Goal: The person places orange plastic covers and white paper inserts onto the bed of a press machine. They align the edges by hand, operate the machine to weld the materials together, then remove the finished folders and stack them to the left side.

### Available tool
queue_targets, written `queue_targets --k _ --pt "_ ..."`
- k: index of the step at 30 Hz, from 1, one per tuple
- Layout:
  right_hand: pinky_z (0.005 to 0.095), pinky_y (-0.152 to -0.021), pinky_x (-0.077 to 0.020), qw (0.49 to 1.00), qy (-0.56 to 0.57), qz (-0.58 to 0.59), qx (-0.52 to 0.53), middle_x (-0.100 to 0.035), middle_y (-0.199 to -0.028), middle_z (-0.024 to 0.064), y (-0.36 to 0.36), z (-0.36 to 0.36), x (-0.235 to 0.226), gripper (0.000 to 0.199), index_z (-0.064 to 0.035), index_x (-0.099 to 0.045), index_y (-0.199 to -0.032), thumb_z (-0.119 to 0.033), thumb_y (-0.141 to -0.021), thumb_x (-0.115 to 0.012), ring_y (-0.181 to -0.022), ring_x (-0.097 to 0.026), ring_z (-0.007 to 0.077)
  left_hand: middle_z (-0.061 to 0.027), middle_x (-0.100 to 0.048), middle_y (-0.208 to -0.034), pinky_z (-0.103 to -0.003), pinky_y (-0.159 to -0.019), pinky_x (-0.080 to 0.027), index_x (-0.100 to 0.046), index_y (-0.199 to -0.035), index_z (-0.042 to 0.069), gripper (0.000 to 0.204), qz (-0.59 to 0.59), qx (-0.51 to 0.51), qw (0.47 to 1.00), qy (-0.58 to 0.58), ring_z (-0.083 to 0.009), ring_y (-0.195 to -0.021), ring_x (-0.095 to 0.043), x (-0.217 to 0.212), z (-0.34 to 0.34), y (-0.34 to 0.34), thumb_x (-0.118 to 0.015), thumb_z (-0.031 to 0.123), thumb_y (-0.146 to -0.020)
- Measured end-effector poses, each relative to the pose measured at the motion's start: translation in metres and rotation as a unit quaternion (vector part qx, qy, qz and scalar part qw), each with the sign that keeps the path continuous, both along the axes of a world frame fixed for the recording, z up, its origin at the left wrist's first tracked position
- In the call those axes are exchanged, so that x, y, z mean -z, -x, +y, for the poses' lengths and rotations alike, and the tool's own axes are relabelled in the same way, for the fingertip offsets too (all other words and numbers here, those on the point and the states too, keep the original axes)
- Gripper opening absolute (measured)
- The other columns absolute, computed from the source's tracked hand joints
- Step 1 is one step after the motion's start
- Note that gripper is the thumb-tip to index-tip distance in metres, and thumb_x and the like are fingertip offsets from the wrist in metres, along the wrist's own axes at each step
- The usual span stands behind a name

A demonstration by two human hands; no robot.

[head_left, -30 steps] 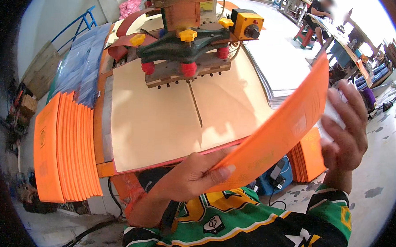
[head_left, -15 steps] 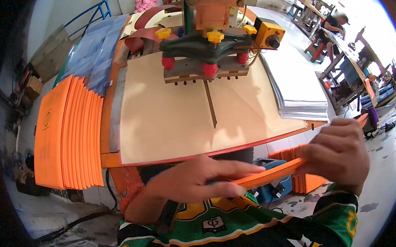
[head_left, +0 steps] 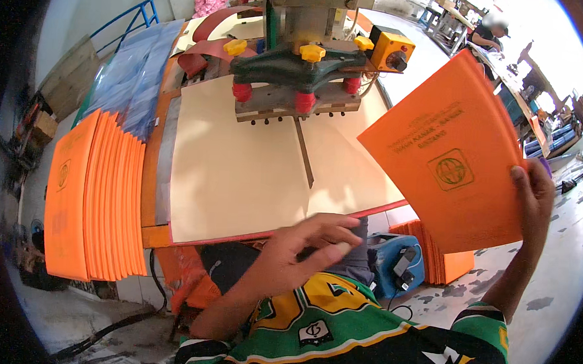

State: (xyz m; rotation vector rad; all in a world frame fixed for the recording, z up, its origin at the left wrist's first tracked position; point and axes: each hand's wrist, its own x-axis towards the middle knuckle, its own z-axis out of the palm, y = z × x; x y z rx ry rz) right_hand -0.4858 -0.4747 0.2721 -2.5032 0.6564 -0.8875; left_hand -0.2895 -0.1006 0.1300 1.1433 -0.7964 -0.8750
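Observation:
My right hand [head_left: 535, 192] grips the right edge of an orange folder [head_left: 442, 149]. The folder is held up and tilted, with dark printing and a square emblem on the side that faces me. My left hand [head_left: 308, 251] hovers at the front edge of the table, its fingers loosely bent, thumb apart, nothing in it. Ahead of it lies a large cream sheet [head_left: 240, 173] on the table. Above that sheet stands a press head [head_left: 303, 72] with yellow knobs and red feet, and a thin dark strip [head_left: 304, 153] extends below it.
A row of orange folders [head_left: 99, 199] leans at the table's left end, beside clear bluish plastic sheets [head_left: 130, 71]. More orange folders [head_left: 457, 267] and a blue machine [head_left: 395, 261] are on the floor below. A yellow control box [head_left: 391, 48] sits by the press. Another person [head_left: 490, 38] sits far right.
My right hand has swung the folder up and turned its broad face toward me. The left hand has let go of its edge. The view has shifted slightly.

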Motion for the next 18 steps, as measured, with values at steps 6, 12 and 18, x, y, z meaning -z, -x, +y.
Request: queue_targets --k 6,12,18 --pt "0.0323 -0.065 -0.0461 0.992 0.055 0.115 -0.025 -0.059 -0.074 0.0089 -0.032 0.040 0.011 0.025 0.0013 -0.063 -0.093 -0.021 -0.103 -0.069 -0.068 -0.053 0.0149 -0.0241 -0.057 -0.148 -0.042 -0.116 -0.045 -0.031 -0.163 0.004 0.064 0.024 0.127 0.992 0.002 -0.0285 -0.134 -0.060 0.003 -0.063 0.017 -0.061 0.013 -0.108" --pt "0.0351 -0.063 -0.0506 0.976 0.030 0.205 -0.067 -0.063 -0.072 0.0107 -0.033 0.066 -0.016 0.020 0.0007 -0.066 -0.096 -0.019 -0.101 -0.069 -0.064 -0.059 0.0187 -0.0282 -0.049 -0.154 -0.045 -0.109 -0.052 -0.007 -0.171 0.016 0.090 -0.060 0.091 0.992 0.059 -0.0341 -0.133 -0.061 -0.012 -0.094 0.031 -0.067 0.025 -0.105" --pt "0.0303 -0.057 -0.0525 0.924 -0.123 0.302 -0.201 -0.071 -0.072 0.0079 -0.039 0.086 -0.028 0.021 -0.0016 -0.073 -0.103 -0.018 -0.092 -0.078 -0.064 -0.070 0.0152 -0.0308 -0.051 -0.149 -0.044 -0.094 -0.060 -0.001 -0.171 0.016 0.100 -0.162 0.059 0.984 0.045 -0.0369 -0.121 -0.067 -0.024 -0.098 0.039 -0.071 0.036 -0.102"
